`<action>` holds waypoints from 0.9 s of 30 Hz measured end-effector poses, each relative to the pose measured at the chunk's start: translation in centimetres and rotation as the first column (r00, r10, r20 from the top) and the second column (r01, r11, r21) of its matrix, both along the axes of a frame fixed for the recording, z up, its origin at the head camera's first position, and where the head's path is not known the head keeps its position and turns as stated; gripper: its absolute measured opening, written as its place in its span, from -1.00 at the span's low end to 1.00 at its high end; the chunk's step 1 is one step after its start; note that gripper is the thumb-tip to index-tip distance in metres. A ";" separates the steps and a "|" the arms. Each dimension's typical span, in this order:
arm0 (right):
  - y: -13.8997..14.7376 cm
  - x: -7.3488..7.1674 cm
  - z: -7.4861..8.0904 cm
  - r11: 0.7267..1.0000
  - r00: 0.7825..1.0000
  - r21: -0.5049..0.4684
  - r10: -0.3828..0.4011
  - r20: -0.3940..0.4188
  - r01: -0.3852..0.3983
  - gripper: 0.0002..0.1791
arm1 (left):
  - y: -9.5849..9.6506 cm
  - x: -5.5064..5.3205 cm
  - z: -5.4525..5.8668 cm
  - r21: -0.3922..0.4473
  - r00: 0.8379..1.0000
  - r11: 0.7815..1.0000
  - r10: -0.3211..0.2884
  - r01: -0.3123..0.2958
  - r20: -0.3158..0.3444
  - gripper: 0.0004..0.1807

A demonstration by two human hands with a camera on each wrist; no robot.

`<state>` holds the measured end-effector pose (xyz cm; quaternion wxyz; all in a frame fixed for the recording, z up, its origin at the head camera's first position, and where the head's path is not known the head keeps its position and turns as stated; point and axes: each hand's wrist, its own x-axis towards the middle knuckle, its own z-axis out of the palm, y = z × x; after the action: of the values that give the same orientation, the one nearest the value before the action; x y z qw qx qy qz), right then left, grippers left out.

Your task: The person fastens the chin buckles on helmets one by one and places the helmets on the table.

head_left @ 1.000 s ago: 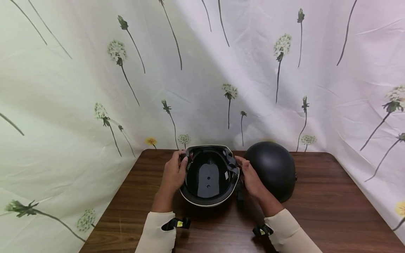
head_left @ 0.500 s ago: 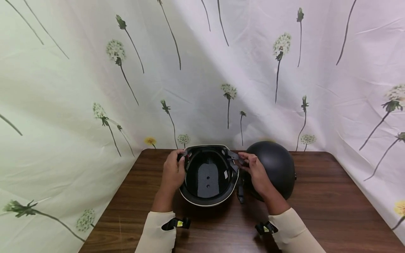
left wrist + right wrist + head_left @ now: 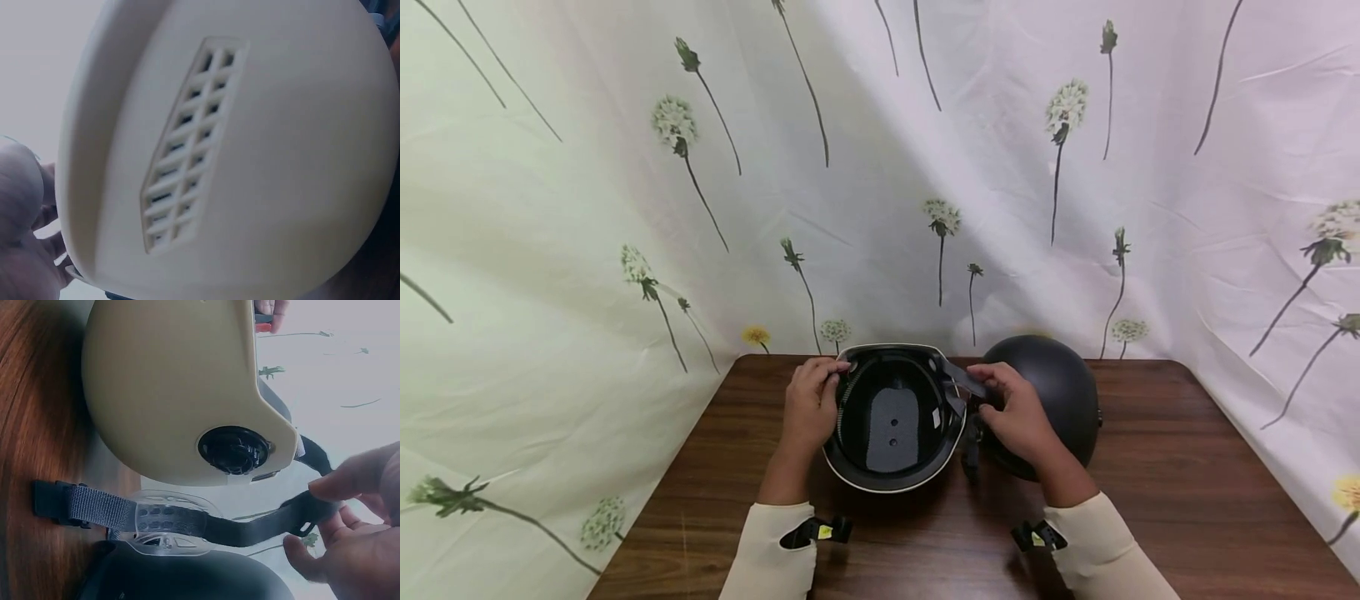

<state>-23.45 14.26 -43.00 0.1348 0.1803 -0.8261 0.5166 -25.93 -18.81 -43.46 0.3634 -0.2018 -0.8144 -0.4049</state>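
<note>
A cream helmet (image 3: 169, 381) rests upside down on the table, its black padded inside (image 3: 893, 429) facing up in the head view. At its left rim, my left hand (image 3: 808, 404) pinches a dark strap piece with a red part (image 3: 262, 327) showing by the fingertips. My right hand (image 3: 1015, 408), beyond the right rim, pinches the grey chin strap (image 3: 250, 530) between thumb and fingers. That strap hangs down through a clear plastic chin cup (image 3: 172, 522) to a black buckle (image 3: 53, 500). A round black vent (image 3: 232, 450) marks the shell's side; a slotted vent (image 3: 187, 144) shows in the left wrist view.
A matte black helmet (image 3: 1063, 392) sits dome up just right of the cream one, partly behind my right hand. The brown wooden table (image 3: 1187, 483) ends at a white curtain (image 3: 880, 208) printed with dandelions.
My right hand has moved right from the cream helmet's rim, drawing the chin strap outward. My left fingers have shifted slightly inward over the left rim. The helmet stays nearly in place.
</note>
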 end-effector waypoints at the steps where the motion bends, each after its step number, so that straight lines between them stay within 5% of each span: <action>1: 0.0 0.0 0.0 1.000 1.000 -0.005 -0.004 -0.011 0.004 -0.41 | 0.0 0.0 0.0 0.003 1.000 1.000 -0.003 0.003 0.003 -0.76; 12: 0.1 0.1 0.2 0.999 0.995 -0.049 -0.020 -0.101 0.015 -0.46 | -0.7 0.3 0.6 0.096 0.985 0.995 -0.045 0.028 0.169 -0.74; 21: 0.0 0.2 0.5 0.988 0.998 -0.143 0.060 -0.028 -0.063 -0.49 | -1.1 0.5 0.7 0.080 0.962 0.996 -0.057 0.037 0.268 -0.67; 27: -0.1 0.3 0.4 0.978 0.990 -0.167 0.133 0.054 -0.122 -0.54 | -1.2 0.5 0.9 0.070 0.970 0.997 0.008 -0.026 0.242 -0.71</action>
<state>-23.13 14.13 -42.63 0.0888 0.2043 -0.7718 0.5956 -25.42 -19.97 -42.59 0.2723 -0.1307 -0.8390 -0.4527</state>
